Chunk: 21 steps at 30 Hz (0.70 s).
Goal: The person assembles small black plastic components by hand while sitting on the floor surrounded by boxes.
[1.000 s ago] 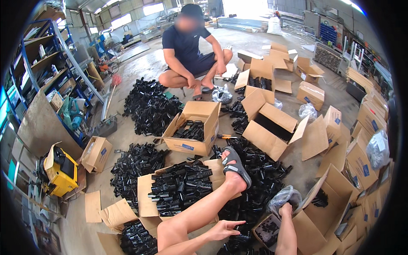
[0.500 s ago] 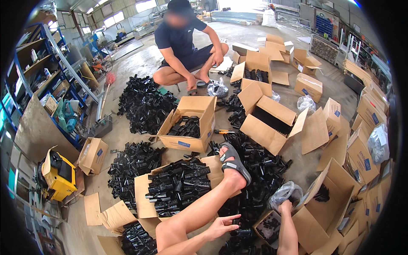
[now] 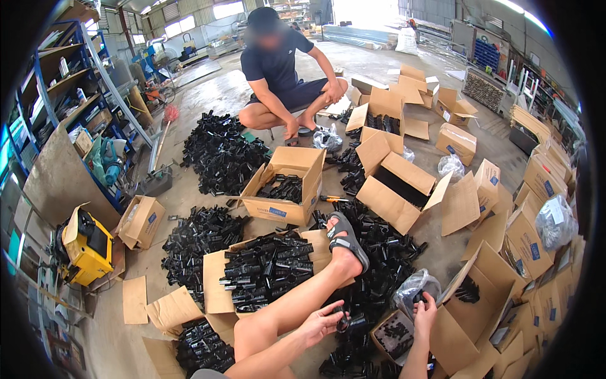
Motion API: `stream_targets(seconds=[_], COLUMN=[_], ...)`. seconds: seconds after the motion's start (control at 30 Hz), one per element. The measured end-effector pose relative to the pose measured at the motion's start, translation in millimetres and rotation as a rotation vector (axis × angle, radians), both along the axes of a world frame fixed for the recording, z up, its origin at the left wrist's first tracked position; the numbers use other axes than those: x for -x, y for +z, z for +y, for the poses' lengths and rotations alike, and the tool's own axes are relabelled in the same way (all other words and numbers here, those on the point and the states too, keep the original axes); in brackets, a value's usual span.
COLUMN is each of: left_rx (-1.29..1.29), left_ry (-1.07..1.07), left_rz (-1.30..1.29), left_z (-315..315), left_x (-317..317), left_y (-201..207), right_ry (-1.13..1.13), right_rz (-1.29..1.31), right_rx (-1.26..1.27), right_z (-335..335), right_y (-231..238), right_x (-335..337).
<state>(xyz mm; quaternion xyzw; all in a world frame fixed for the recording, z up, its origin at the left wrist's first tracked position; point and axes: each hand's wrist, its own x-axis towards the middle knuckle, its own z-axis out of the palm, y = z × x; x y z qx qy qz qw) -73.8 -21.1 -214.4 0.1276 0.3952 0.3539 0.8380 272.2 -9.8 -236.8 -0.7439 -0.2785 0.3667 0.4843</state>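
My left hand [image 3: 320, 325] is in front of my bent leg, its fingers and thumb closed on a black ring-shaped fitting [image 3: 343, 320]. To the right, my right hand [image 3: 427, 311] pinches a small dark piece [image 3: 418, 297], its exact kind unclear. That hand is by the mouth of a clear plastic bag [image 3: 407, 289], above a small carton [image 3: 379, 333] holding little black parts. A heap of black fittings [image 3: 385, 243] spreads beyond my hands, around my sandalled foot. Left of it, an opened carton [image 3: 216, 287] is piled with more black fittings.
A co-worker [image 3: 278, 69] squats across from me, one hand low beside a filled carton [image 3: 271, 208]. A large open carton [image 3: 461, 341] stands right of my right hand. More cartons line the right side; a yellow machine [image 3: 95, 256] stands at left.
My right hand has come up out of the plastic bag and now shows a dark piece in its fingers. My left hand has shifted slightly up and left, turning the fitting.
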Motion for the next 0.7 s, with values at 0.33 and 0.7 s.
stream_targets(seconds=[0.33, 0.7], left_rx=[0.036, -0.018], left_ry=[0.392, 0.443], left_rz=[-0.339, -0.425], left_z=[-54, -93], left_x=[-36, -62], left_y=[25, 76], right_ry=[0.136, 0.142], right_rz=[0.161, 0.024], right_rx=[-0.407, -0.465], right_z=[-94, -149], right_y=[146, 167], right_x=[130, 153])
